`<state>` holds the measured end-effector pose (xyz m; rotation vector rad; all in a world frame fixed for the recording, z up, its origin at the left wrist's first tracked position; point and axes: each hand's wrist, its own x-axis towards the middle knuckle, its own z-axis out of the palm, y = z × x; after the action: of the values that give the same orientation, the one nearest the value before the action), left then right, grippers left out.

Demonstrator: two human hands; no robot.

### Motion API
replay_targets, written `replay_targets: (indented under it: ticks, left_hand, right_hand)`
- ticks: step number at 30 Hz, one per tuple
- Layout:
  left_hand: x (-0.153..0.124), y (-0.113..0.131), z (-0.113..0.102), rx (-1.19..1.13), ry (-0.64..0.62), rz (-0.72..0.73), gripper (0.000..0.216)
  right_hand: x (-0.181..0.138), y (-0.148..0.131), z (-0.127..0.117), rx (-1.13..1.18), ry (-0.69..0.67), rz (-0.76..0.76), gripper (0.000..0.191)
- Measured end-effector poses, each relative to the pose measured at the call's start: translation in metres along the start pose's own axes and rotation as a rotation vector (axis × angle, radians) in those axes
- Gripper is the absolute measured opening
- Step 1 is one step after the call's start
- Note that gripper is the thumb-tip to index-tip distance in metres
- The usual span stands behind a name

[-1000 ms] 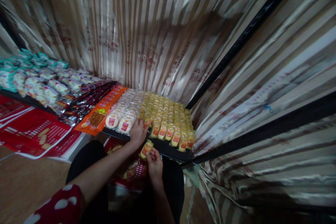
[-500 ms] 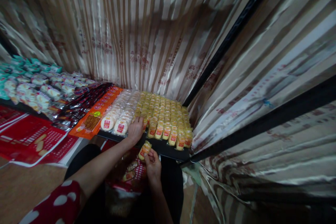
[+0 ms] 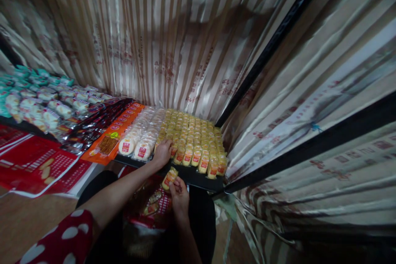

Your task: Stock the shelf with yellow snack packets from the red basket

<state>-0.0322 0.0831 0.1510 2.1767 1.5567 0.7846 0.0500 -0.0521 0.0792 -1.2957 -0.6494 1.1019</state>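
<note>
Between the thumb and fingers of my right hand point(image 3: 180, 195) is a wrapped oblong cracker point(image 3: 169, 179), yellow with a red label, held above my lap. My left hand point(image 3: 162, 154) reaches to the front left of the rows of yellow wrapped crackers point(image 3: 198, 136). Its fingers are bent around a packet at the front of those rows, and the hand itself partly covers it. Left of that hand stand rows of round white wrapped crackers point(image 3: 142, 148) in clear film.
An orange snack bag point(image 3: 107, 144), dark packets point(image 3: 93, 126) and white and teal packets point(image 3: 60, 107) line the black shelf point(image 3: 192, 177) leftward. Red bags point(image 3: 37, 161) hang below its edge; another red bag point(image 3: 154, 206) is at my lap. Black posts point(image 3: 266, 57) and striped curtain point(image 3: 185, 49) enclose it.
My left hand has shifted slightly right and its fingers are bent over the front packets. The cracker in my right hand has barely moved.
</note>
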Motion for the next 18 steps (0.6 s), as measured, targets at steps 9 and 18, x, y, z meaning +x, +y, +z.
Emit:
replay_targets:
  ticks: [9, 18]
  left_hand:
    - [0.0, 0.002, 0.005, 0.149, -0.007, -0.009, 0.03]
    - [-0.04, -0.007, 0.015, 0.127, 0.072, 0.109, 0.036]
  right_hand:
    - [0.001, 0.0, -0.001, -0.032, 0.009, 0.024, 0.039]
    - [-0.002, -0.006, -0.004, 0.01, 0.002, 0.021, 0.037]
